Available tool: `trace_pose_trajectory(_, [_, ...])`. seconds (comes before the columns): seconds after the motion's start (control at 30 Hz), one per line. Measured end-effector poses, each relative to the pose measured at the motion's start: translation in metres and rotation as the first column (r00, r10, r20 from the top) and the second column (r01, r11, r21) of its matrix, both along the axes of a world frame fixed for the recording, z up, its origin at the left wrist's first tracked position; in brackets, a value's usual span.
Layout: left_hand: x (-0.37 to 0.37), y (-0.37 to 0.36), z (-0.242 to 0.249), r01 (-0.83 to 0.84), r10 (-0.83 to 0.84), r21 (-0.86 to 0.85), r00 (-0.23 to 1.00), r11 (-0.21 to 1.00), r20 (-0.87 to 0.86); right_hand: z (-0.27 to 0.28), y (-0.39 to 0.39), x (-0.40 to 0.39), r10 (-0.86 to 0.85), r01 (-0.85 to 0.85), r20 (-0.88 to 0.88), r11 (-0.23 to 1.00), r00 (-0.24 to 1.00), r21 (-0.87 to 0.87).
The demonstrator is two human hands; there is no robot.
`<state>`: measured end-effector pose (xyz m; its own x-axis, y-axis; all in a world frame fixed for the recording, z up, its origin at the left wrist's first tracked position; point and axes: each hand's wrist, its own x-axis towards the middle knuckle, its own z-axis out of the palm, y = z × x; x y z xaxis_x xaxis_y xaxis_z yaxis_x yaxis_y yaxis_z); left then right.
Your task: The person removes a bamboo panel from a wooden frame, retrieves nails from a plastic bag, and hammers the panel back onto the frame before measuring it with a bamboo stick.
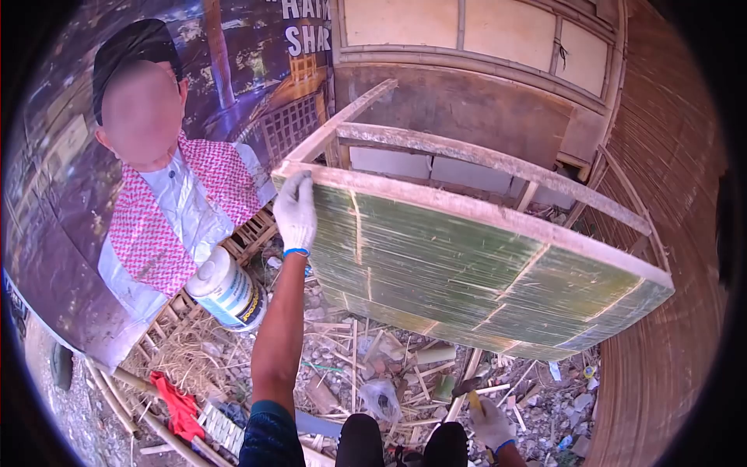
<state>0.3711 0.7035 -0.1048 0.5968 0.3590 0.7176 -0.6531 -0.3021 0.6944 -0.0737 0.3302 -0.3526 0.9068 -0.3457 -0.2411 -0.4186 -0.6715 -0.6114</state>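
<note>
My left hand (296,213), in a white work glove, grips the upper left corner of a wooden frame (451,199), with its fingers over the top rail. Split green bamboo panelling (436,261) covers the front of this frame, crossed by pale strips. Low at the right, my right hand (492,425), also gloved, is closed around the yellow handle of a hammer (469,389). The dark hammer head sits below the panel's lower edge, apart from it. Inside the frame, bare wooden rails (498,159) run across toward the back.
A white bucket (226,288) stands left of my left arm. Rubble and wood scraps (366,358) cover the ground around my feet. A red cloth (175,406) lies at lower left. A printed banner (54,194) hangs at left, and a woven bamboo wall (669,156) rises at right.
</note>
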Motion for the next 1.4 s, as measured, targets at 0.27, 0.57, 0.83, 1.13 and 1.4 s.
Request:
trace_pose_trajectory(0.27, [-0.027, 0.012, 0.033, 0.037, -0.051, -0.042, 0.908, 0.998, -0.416, 0.193, 0.083, -0.080, 0.120, -0.058, -0.271, 0.973, 0.955, 0.224])
trace_pose_trajectory(0.57, [-0.086, 0.023, 0.058, 0.339, -0.309, -0.113, 0.610, 0.934, -0.729, 0.360, 0.107, -0.086, 0.357, -0.296, -0.338, 0.930, 0.871, 0.220])
trace_pose_trajectory(0.83, [-0.173, -0.057, 0.054, 0.342, -0.164, 0.065, 0.599, 0.937, -0.784, 0.397, 0.082, -0.090, -0.072, 0.099, -0.243, 0.990, 0.967, 0.100])
trace_pose_trajectory(1.13, [-0.164, -0.147, 0.054, 0.160, -0.167, -0.067, 0.777, 0.985, -0.607, 0.371, -0.026, -0.043, -0.007, 0.025, -0.146, 0.992, 0.989, 0.120])
trace_pose_trajectory(1.4, [-0.137, -0.245, 0.031, -0.298, -0.453, -0.861, 0.753, 0.412, -0.478, 0.384, -0.151, 0.041, 0.439, -0.435, -0.155, 0.898, 0.885, 0.062])
